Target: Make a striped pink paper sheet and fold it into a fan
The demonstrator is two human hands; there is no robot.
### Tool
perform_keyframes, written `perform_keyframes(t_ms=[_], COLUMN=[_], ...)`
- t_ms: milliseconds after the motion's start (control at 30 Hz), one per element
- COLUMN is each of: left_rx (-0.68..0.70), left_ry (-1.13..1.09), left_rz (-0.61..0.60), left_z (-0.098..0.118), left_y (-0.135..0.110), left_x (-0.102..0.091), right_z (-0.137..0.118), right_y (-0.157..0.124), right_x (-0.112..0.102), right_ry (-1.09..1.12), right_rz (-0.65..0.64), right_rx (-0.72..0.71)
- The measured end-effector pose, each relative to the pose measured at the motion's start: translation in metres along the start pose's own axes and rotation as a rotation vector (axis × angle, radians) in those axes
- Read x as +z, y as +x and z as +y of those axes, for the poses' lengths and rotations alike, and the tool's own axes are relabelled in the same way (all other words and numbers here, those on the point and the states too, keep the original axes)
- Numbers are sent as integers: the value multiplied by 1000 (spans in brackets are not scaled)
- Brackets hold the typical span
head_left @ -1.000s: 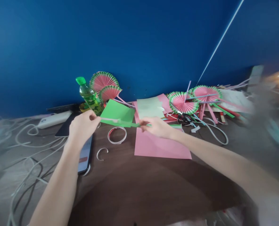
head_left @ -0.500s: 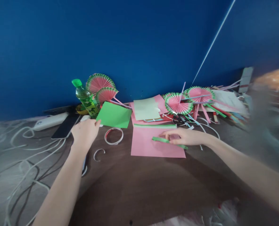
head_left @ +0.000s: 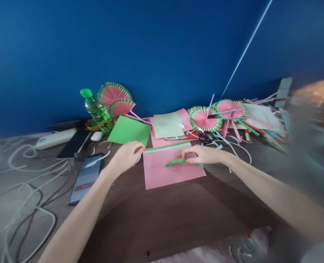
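A pink paper sheet (head_left: pixel 173 171) with a green and white band along its far edge lies slightly turned on the table. At its far left corner, my left hand (head_left: pixel 127 155) has its fingers pinched together on the paper. Over the sheet's right half, my right hand (head_left: pixel 203 154) holds a narrow green paper strip (head_left: pixel 175 161) between thumb and fingers; the strip is a little blurred. A tape ring (head_left: pixel 138 160) is mostly hidden behind my left hand. Behind it lies a green paper sheet (head_left: pixel 130 131).
Pink and green folded paper fans (head_left: pixel 205 119) lie at the back right, by black scissors (head_left: pixel 205 137). More fans (head_left: pixel 114 95) lean by a green-capped bottle (head_left: pixel 96 113). A phone (head_left: pixel 85 179), a white power bank (head_left: pixel 56 138) and cables (head_left: pixel 45 208) are on the left.
My left hand has moved right, from the green sheet to the pink sheet's corner. The pink sheet has shifted left and turned slightly. My right hand has moved slightly left with the green strip.
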State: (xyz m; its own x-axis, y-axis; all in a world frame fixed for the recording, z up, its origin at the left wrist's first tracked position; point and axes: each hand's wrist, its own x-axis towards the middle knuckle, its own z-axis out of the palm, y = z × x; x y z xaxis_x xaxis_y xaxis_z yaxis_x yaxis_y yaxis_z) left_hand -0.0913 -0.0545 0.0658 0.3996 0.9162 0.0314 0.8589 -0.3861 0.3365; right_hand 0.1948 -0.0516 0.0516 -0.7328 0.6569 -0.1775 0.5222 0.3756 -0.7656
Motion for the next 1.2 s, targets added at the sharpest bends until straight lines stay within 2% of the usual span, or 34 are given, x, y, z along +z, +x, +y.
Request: perform_keyframes(t_ms=[133, 267, 400, 500, 667, 867, 967, 1067, 1200], left_rx=[-2, 101, 194, 165, 81, 288, 310, 308, 190], left_ry=[-317, -621, -848, -984, -992, -592, -491, -495, -714], left_rz=[-81, -215, -434, -548, -509, -379, -355, -350, -324], left_z=[21, 29, 29, 27, 23, 23, 23, 21, 23], left_y=[0, 1, 2, 3, 3, 3, 3, 4, 6], left_x=[12, 20, 34, 46, 58, 59, 61, 64, 59], right_z=[-25, -45, -50, -45, -38, -28, -23, -22, -32], right_y=[-7, -4, 5, 10, 4, -16, -27, -36, -40], right_x=[-2, -1, -1, -4, -14, -26, -31, -38, -40], right_ry=[-102, -51, -15, 66, 322, 345, 345, 333, 290], right_rz=[-10, -87, -80, -61, -78, -128, -126, -86, -79], right_rx=[3, -70, -55, -18, 67, 165, 213, 209, 163])
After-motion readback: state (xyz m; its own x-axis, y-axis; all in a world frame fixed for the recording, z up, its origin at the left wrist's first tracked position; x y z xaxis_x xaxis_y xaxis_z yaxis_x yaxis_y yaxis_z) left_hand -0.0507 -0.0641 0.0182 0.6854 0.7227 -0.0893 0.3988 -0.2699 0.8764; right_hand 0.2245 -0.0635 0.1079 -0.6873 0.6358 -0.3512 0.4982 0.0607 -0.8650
